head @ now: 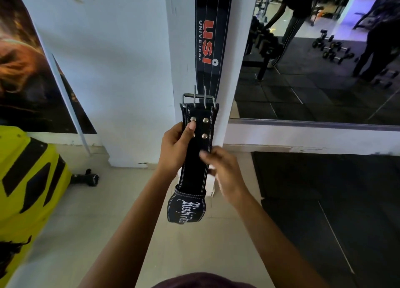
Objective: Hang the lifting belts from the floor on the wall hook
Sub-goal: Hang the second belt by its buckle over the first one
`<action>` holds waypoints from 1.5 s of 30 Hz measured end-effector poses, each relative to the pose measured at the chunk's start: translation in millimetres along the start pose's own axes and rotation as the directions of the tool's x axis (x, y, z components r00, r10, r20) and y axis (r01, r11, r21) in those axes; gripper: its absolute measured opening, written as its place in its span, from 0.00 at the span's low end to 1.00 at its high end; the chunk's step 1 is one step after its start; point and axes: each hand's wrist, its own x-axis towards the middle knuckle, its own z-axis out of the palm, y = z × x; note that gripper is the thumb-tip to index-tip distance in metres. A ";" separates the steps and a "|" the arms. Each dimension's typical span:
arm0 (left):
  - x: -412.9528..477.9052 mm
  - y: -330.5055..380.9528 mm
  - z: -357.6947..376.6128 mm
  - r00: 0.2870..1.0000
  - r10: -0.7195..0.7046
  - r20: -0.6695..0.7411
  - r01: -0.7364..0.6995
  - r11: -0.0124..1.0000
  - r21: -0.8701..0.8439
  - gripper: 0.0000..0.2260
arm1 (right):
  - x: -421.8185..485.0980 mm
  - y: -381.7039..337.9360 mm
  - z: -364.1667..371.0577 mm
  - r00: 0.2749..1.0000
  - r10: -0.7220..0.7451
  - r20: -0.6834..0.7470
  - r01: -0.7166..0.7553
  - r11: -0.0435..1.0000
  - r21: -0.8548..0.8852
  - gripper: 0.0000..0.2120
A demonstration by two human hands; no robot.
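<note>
Beyond my hands rises the white pillar (138, 71), and flat against its front hangs a long black belt printed USI Universal (211, 43), already up; whatever holds it lies above the frame, so I cannot see the wall hook. Right of my hands runs a wall mirror (313, 71), and far to the left of them sits a yellow machine housing (28, 175) on the pale floor (112, 223).

Between my hands is the second lifting belt (198, 155), black with white stitching, held upright just in front of the pillar. My left hand (175, 148) is clamped on its left edge with the thumb pressed on the face beside the rivets. My right hand (225, 173) is blurred; its fingers touch the right edge, but I cannot tell whether it is gripping.

I judge this as the carry-up step: belt off the floor, not yet hung. Next I would need to raise it well above my hands and catch the buckle on the hook.

Its long axis runs vertical, the steel double-prong buckle (199, 99) pointing up and the lettered end (187, 207) hanging below my hands.
</note>
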 end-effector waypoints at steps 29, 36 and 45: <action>4.6 -37.4 -16.3 0.924 -0.234 0.302 0.272 0.958 -0.091 0.15 | 20.6 -11.3 -13.6 0.985 -0.125 -0.119 0.120 0.992 -0.041 0.08; -32.6 -80.0 -12.9 0.918 -0.275 0.285 0.222 0.954 0.202 0.09 | 29.3 -11.9 -19.4 0.984 -0.087 -0.155 0.080 0.996 -0.048 0.09; 44.1 4.3 -3.8 0.998 0.019 0.052 -0.012 0.992 -0.123 0.20 | 47.5 -30.7 -1.4 0.969 -0.202 -0.140 0.186 0.976 -0.117 0.06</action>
